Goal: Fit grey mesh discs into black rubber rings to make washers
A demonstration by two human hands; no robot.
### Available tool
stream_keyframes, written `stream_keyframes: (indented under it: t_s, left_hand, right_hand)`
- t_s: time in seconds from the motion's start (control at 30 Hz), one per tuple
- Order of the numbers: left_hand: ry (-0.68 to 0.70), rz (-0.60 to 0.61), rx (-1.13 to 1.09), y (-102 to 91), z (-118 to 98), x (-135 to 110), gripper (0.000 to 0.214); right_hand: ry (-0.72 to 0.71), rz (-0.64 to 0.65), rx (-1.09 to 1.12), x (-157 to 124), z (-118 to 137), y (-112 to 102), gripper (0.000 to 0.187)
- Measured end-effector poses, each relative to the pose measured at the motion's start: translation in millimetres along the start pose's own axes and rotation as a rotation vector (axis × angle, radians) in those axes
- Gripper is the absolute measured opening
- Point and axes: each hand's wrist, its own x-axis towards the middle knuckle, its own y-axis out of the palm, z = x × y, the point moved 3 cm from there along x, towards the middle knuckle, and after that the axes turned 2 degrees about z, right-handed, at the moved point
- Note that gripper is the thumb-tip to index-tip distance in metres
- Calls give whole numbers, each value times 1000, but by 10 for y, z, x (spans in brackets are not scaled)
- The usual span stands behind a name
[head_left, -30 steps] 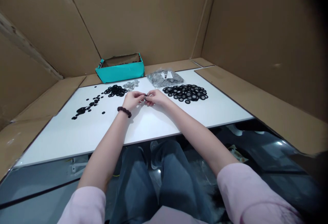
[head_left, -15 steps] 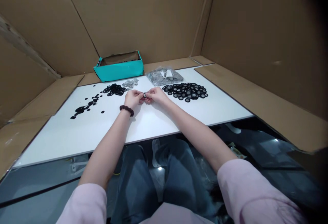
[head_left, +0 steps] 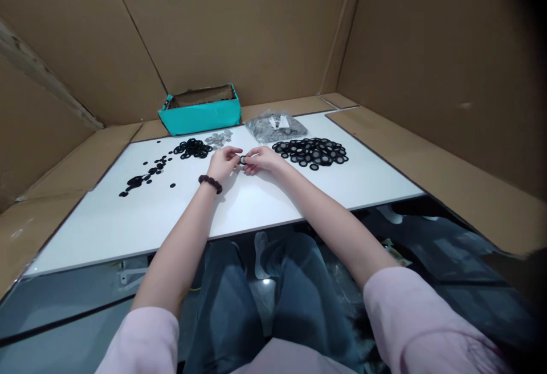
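Above the middle of the white table, my left hand (head_left: pixel 224 163) and my right hand (head_left: pixel 262 159) meet at a small black-rimmed disc (head_left: pixel 243 160) with a pale grey centre. My right thumb and fingers pinch it. My left thumb tip is at its other edge, with the left index finger raised a little; the fingers underneath are partly hidden. Beyond my left hand lie a pile of black rings (head_left: pixel 192 148) and a scatter of grey discs (head_left: pixel 219 139). Black rings with grey centres (head_left: pixel 314 153) are heaped right of my right hand.
At the back stands a turquoise box (head_left: pixel 200 118) with dark pieces inside. A clear bag of grey discs (head_left: pixel 277 127) lies beside it. Small black discs (head_left: pixel 135 181) are strewn on the white table (head_left: pixel 106 226) at left. Cardboard walls (head_left: pixel 256 32) surround the table.
My left index finger has lifted and the hands have parted slightly, so more of the disc shows. The piles look unchanged; the view has shifted slightly.
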Motion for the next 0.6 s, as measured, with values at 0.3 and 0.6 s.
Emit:
stream_keyframes:
  t_s: [0.3,0.6]
  left_hand:
    - [-114,56,-80,7,-27,-33,10]
    - [-180,65,-95,14,40,-43,11]
  right_hand:
    - [-112,7,-236,9,35,7,24]
    - [-177,-127,-253,18,24,12,18]
